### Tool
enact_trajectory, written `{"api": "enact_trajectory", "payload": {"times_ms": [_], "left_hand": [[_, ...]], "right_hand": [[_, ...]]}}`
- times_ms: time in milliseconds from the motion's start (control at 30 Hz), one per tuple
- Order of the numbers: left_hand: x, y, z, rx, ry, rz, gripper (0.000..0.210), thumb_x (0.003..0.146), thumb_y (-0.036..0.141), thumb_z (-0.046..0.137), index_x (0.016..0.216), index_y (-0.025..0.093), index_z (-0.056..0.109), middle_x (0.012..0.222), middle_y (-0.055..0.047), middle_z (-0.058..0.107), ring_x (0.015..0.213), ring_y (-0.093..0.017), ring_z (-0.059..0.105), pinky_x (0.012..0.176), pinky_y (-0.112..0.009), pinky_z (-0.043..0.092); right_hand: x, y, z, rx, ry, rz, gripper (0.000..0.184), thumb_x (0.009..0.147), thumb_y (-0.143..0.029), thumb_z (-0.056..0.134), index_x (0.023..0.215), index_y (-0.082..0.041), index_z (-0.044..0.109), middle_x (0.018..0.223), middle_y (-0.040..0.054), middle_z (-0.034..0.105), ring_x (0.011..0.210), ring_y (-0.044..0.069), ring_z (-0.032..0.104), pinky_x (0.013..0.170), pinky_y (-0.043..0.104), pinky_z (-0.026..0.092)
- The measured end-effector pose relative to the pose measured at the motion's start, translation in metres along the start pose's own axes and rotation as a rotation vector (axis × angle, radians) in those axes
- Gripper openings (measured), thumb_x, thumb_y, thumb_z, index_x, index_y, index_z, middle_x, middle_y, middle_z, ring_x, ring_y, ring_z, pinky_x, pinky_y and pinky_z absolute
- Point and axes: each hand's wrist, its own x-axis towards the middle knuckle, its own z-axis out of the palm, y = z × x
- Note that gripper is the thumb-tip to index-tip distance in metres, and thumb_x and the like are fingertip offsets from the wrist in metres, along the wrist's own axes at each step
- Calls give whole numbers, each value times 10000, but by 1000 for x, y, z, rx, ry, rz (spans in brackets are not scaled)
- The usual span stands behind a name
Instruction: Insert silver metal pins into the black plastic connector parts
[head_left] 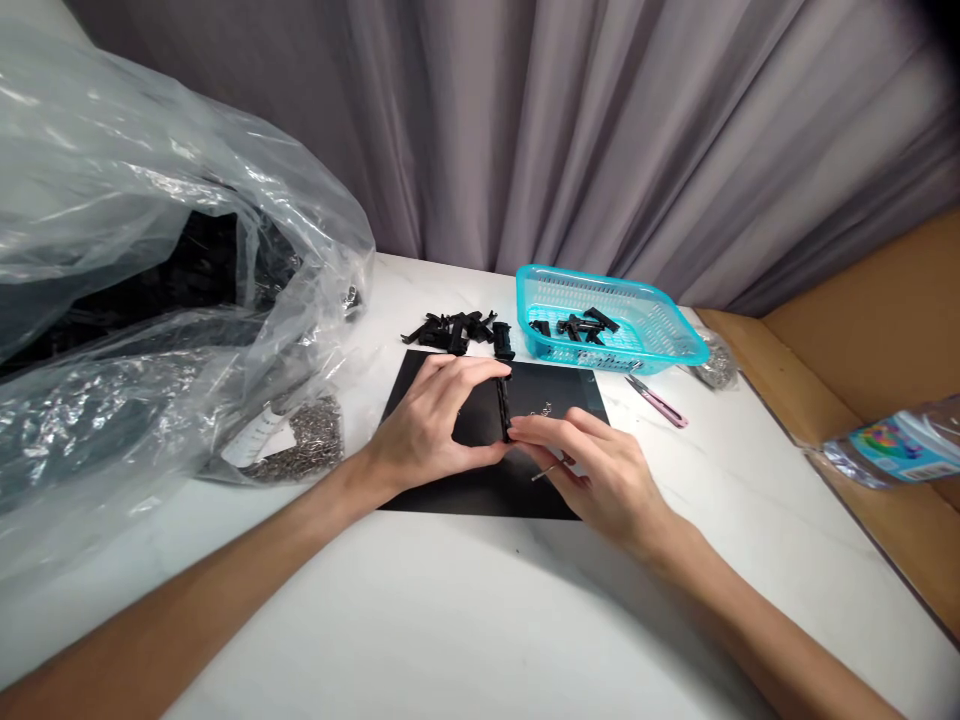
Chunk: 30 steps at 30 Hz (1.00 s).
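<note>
We have one black part (504, 407) mid-work, left hand (431, 420) gripping its ends, right hand (604, 468) at its near end holding a thin metal piece (544, 473), loose pile (457, 330) beyond left, basket (694, 348) parts beyond right, done count unclear.

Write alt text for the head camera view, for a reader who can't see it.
A person's left hand holds a small black part over a black mat, while the right hand, with a thin metal item in its grip, touches the part's near end. Beyond are loose black pieces and a blue basket holding more; a clear plastic bag is at left.
</note>
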Motion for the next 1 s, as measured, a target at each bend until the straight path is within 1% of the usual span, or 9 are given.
{"api": "enact_trajectory", "payload": {"times_ms": [167,233,333,400,533,633,767,867,1000], "left_hand": [[-1,0,2,19,5,18,639,866,294,773,1412,189,458,1260,-125,705,1191,-278,672,1007,-423,512],[-1,0,2,23,-1,31,643,863,308,780,1406,179,461,1255,-128,707,1189,-277,672,1011,-420,510],[0,1,1,34,-23,44,636,856,306,788,1387,179,464,1246,-124,709,1180,-274,670,1006,-414,507],[0,1,1,43,-34,42,625,856,285,785,1381,178,462,1244,-121,710,1178,-271,669,1002,-411,504],[0,-1,2,55,-47,44,615,868,281,771,1385,180,452,1241,-120,712,1176,-273,672,1008,-416,500],[1,-2,3,63,-48,40,631,865,286,771,1396,192,442,1240,-118,713,1168,-279,678,1005,-423,500],[2,-2,3,89,-53,65,627,870,273,756,1402,184,435,1232,-119,717,1162,-277,680,985,-415,507],[2,-2,5,99,-43,87,617,880,298,748,1398,168,439,1226,-126,718,1153,-276,680,977,-410,510],[2,-2,5,90,-46,81,638,887,334,750,1420,186,433,1236,-116,715,1155,-278,678,988,-415,509]], "right_hand": [[0,-1,-1,-86,-47,-73,233,1014,-73,564,1218,-171,622,813,30,744,669,152,558,643,281,542],[-1,-1,-1,-58,-62,-60,225,1013,-72,561,1208,-170,618,837,39,743,703,160,574,640,282,536],[-2,3,1,80,-66,40,173,1015,-106,578,1154,-202,620,966,45,758,764,155,604,654,263,546],[-3,6,1,124,-92,70,165,1007,-96,585,1117,-210,629,965,36,755,774,157,597,644,258,537],[-2,7,-2,41,-160,-3,185,1006,-88,581,1165,-166,635,931,52,752,762,165,578,638,274,519],[1,7,-6,-32,-170,-62,216,1016,-98,571,1223,-136,623,917,55,756,744,161,582,638,277,520],[1,8,-9,-85,-190,-107,269,1020,-62,535,1271,-126,607,898,46,748,715,150,579,598,275,500],[-2,9,-8,-116,-190,-141,301,1023,-46,514,1309,-114,577,895,50,743,710,151,589,574,285,482],[-2,9,-4,-117,-159,-138,267,1039,-66,497,1292,-128,557,908,52,752,717,143,642,562,275,488]]}}
